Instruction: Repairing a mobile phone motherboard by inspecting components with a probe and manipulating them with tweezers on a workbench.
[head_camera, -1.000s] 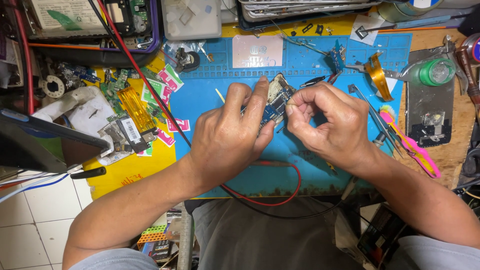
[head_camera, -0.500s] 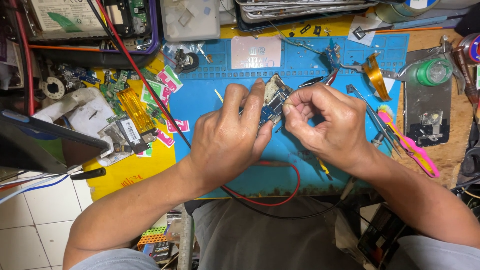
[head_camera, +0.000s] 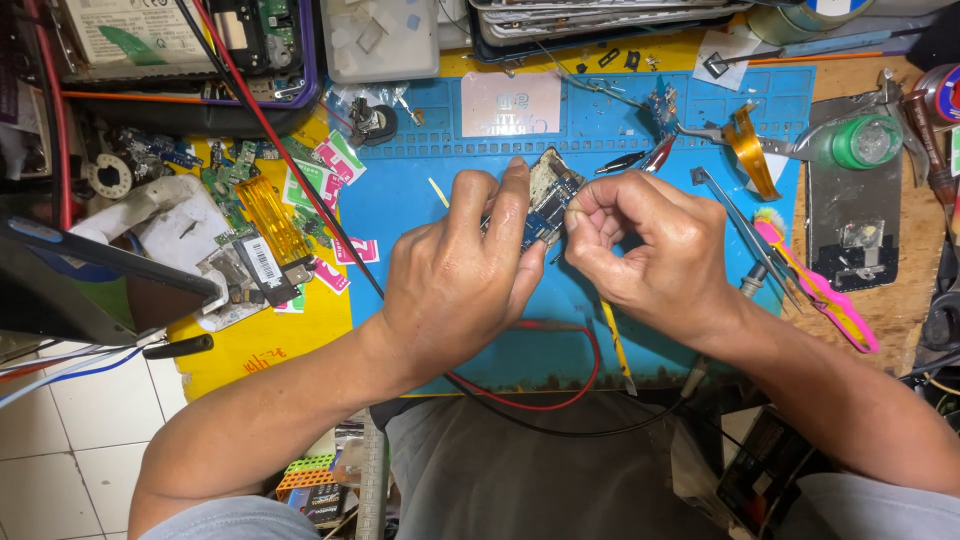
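Over the blue mat (head_camera: 420, 215) on the surface, the left hand (head_camera: 455, 275) still pinches the small circuit board (head_camera: 545, 200), unmoved, while the right hand (head_camera: 655, 245), fingertips pressed together, has edged closer against its right edge.

My left hand (head_camera: 455, 290) lies palm down, forearm angled in from the lower left, index and thumb extended forward and pinched. My right hand (head_camera: 655, 250) faces it, forearm entering from the lower right, fingers (head_camera: 590, 205) curled tight, thumb pressed to index. The fingertips of both hands nearly meet.
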